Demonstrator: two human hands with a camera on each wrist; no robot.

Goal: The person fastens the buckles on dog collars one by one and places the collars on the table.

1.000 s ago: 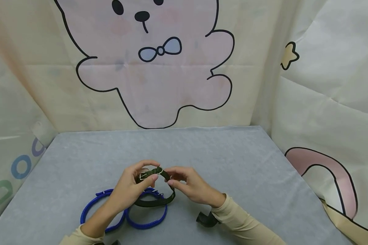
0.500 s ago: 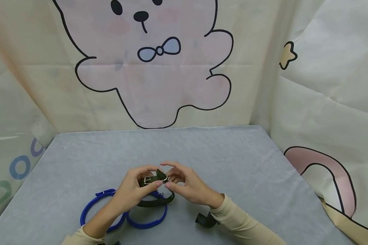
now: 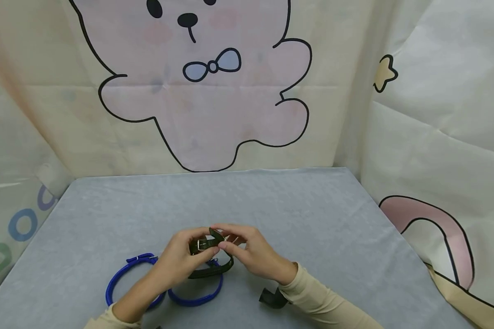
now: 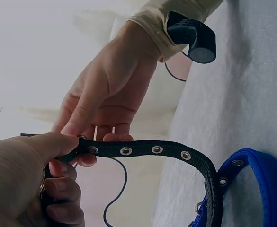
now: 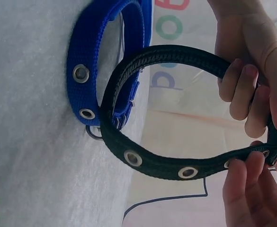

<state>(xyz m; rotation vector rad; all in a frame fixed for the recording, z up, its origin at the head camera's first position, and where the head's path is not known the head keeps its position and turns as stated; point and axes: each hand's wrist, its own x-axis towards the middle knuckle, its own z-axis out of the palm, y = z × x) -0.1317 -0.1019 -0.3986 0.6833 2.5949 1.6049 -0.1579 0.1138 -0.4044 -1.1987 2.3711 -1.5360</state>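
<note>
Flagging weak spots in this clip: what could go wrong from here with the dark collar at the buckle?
The left hand and right hand only pinch the dark collar near its buckle, so the strap end may slip. Its loop hangs against the blue collars and might snag them.

Both hands (image 3: 218,256) together, fingers pinching

No readable word, brand or number shows anywhere. The backdrop cloth (image 3: 436,114) carries only cartoon drawings and, at its left edge, coloured rounded shapes (image 3: 22,224) that may be letters, cut off and not legible in any view.
</note>
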